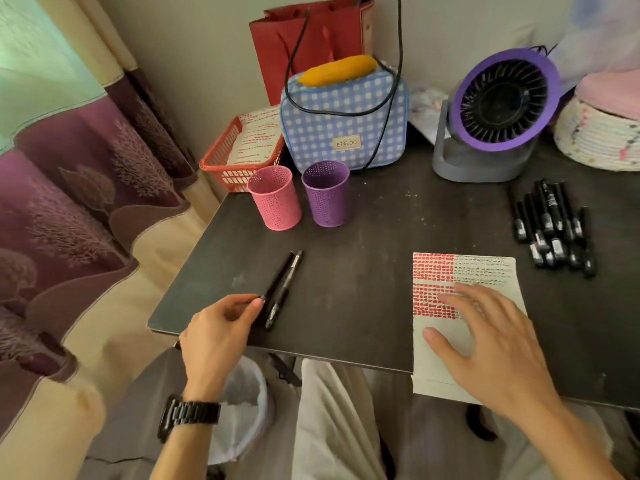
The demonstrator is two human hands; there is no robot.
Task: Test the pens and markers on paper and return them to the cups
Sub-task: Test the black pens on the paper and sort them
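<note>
Left hand [218, 327] curled, pen [278, 274] pinched at near end; right hand [491, 344] spread flat, paper [485, 268] held down. Pick-up judged in hand; pen to be lifted clear of second pen [287, 285].

1. Pink perforated metal cup [275, 202]: upright, mouth up, at the back left of the dark tabletop [381, 230].
2. Purple perforated metal cup [327, 199]: upright, just beside the pink cup, on its right.
3. Slim black pen [277, 282] and black pen with a silver band [286, 289]: lying side by side, slanted, at the front left. The left hand [214, 334] pinches the slim pen's near end.
4. Heap of black markers [554, 226]: lying loose at the right.
5. White paper sheet [436, 362]: rows of red marks at upper left, fine black marks at upper right. The near edge overhangs the tabletop, and the right hand [491, 344] rests flat on the sheet.
</note>
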